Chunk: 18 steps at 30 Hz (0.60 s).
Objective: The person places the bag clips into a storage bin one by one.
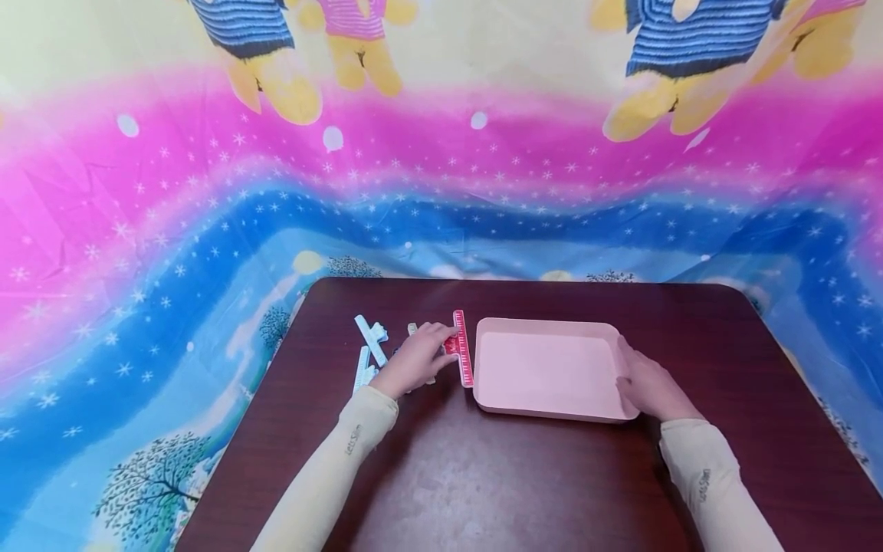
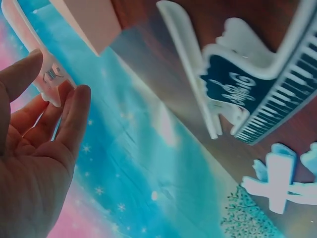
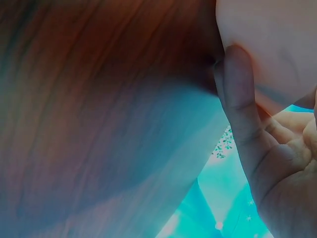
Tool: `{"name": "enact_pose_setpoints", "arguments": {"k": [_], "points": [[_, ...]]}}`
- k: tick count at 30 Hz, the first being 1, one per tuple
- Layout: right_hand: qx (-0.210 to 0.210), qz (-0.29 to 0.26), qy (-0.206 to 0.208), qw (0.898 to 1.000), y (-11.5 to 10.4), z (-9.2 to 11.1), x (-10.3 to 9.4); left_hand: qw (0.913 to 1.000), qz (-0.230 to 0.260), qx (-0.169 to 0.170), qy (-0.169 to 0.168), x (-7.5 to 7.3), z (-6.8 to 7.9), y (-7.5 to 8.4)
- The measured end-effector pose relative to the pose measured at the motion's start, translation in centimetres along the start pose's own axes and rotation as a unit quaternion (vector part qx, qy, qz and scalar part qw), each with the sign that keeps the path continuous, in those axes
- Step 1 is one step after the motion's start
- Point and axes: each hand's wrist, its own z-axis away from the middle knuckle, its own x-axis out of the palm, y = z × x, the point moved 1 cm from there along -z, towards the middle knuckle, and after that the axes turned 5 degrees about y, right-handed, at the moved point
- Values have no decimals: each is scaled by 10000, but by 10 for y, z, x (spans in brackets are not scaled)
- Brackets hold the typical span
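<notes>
Tray (image 1: 548, 372) on table (image 1: 552, 483) — clip (image 1: 464, 349) just left, other clips (image 1: 371, 340) farther left — cloth (image 1: 483, 169) behind.

Glossy wood-grain table (image 1: 538, 483) — smooth plastic tray (image 1: 545, 372)

And here's the table (image 1: 428, 483), broad and dark reddish-brown, filling the lower middle of the head view! Rounded corners at the far edge, wood grain running through, and a pale sheen glowing at bottom centre. Right of the frame's middle sits the tray (image 1: 545, 372), pink, shallow, round-cornered, lying flat! Over to the left of centre, look: a pale-blue clip (image 1: 370, 341) lies slanted, with a second pale-blue clip (image 1: 361, 369) just below it. And there, upper right of the left wrist view, a dark clip (image 2: 233, 82) with piano-key edging and white lettering!
</notes>
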Motion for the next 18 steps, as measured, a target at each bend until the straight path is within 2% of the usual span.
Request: {"name": "enact_pose_setpoints", "arguments": {"k": [5,11,18], "points": [[111,-75,-86,9999,-6,-1,-1,9998,-41,108,-142,3,-7,9],[49,-69,-91,9999,-10,-2,1,9994,-149,240,-216,9,-15,20],[17,-88,-107,9999,-12,-4,1,9988,63,358,-329,12,-24,34]]}}
